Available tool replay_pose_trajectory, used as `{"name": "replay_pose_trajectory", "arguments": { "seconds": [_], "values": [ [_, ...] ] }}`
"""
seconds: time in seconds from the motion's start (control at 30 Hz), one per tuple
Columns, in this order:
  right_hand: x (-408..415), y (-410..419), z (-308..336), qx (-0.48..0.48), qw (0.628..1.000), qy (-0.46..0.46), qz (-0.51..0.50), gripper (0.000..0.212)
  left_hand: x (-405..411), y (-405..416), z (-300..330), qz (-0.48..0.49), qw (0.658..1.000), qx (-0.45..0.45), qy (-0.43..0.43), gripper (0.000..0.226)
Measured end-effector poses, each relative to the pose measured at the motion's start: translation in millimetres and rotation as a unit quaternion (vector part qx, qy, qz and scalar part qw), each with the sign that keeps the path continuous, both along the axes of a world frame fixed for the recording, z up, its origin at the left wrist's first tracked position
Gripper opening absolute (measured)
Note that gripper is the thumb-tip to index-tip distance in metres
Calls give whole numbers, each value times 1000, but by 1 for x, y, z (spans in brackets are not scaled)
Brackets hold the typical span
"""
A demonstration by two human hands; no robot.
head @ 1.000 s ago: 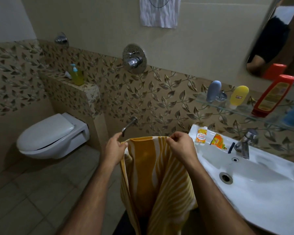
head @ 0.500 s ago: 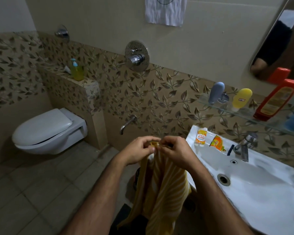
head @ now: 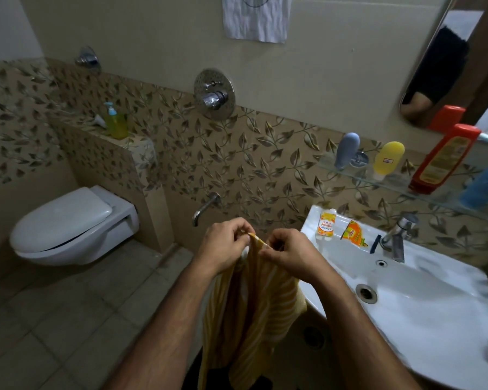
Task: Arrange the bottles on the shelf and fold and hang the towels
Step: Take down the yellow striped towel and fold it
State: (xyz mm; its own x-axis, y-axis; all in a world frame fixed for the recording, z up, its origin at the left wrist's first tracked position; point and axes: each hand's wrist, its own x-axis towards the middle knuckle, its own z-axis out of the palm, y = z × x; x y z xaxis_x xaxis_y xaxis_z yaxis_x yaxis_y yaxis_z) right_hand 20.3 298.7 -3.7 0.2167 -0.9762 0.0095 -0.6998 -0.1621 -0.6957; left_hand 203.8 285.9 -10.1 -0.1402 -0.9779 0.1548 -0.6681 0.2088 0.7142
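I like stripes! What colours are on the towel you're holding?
Yellow with white stripes. The towel shows best in the head view.

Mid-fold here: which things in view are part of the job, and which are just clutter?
Job: yellow striped towel, pinched by left hand and right hand; glass shelf with grey bottle, yellow bottle, red bottle.
Clutter: toilet, soap dispenser, sink sachets.

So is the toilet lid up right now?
No, the toilet lid lies shut flat over the bowl, left of both hands.
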Motion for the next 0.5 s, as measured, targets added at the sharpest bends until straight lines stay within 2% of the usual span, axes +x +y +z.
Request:
{"name": "replay_pose_trajectory", "arguments": {
  "seconds": [0.17,0.3,0.4,0.5],
  "values": [
    [8,8,-15,158,981,-102,38,22,0,-1,15,67,994,-74,47,14],
    [13,16,-28,256,934,-239,68,22,2,0,26,93,991,-85,53,15],
    [12,18,-36,257,922,-283,59,21,7,-1,28,120,986,-86,75,14],
    [7,14,-35,202,946,-254,2,20,14,-4,29,147,982,-90,82,14]
  ]
}}
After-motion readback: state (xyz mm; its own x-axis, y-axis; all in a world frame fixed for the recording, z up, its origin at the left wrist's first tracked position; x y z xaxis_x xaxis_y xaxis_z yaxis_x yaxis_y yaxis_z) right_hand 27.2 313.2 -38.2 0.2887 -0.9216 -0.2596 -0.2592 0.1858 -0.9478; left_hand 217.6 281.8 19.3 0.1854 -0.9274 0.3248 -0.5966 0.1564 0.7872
